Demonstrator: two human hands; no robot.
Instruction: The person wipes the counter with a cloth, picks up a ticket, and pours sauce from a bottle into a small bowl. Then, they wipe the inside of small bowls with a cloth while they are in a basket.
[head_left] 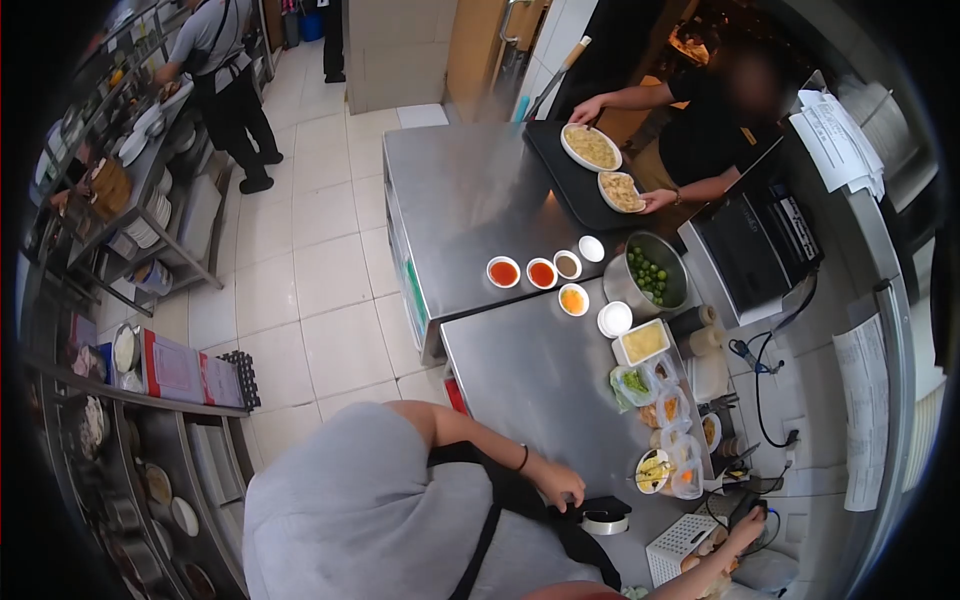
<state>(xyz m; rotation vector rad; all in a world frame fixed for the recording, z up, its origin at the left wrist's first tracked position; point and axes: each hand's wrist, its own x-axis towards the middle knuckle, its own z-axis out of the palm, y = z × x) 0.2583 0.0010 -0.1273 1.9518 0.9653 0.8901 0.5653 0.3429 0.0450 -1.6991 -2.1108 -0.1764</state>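
My left hand (560, 486), with a dark band at the wrist, is low over the steel counter. Its fingers are curled, and whatever they may hold is hidden. Right beside the fingertips sits a round black-and-white object (606, 516). Farther right, near the wall, my right hand (742, 532) is closed around a small black device (752, 512) with a blue light. Dark cables run close by it. Below this hand stands a white perforated basket (680, 546) with small items in it.
Sauce bowls (541, 273), a pot of green vegetables (648, 276) and ingredient tubs (642, 343) line the counter (510, 360). Across it, a person in black holds two dishes (591, 147) over a black tray (557, 172), beside a printer (765, 255). Another person works at far-left shelves.
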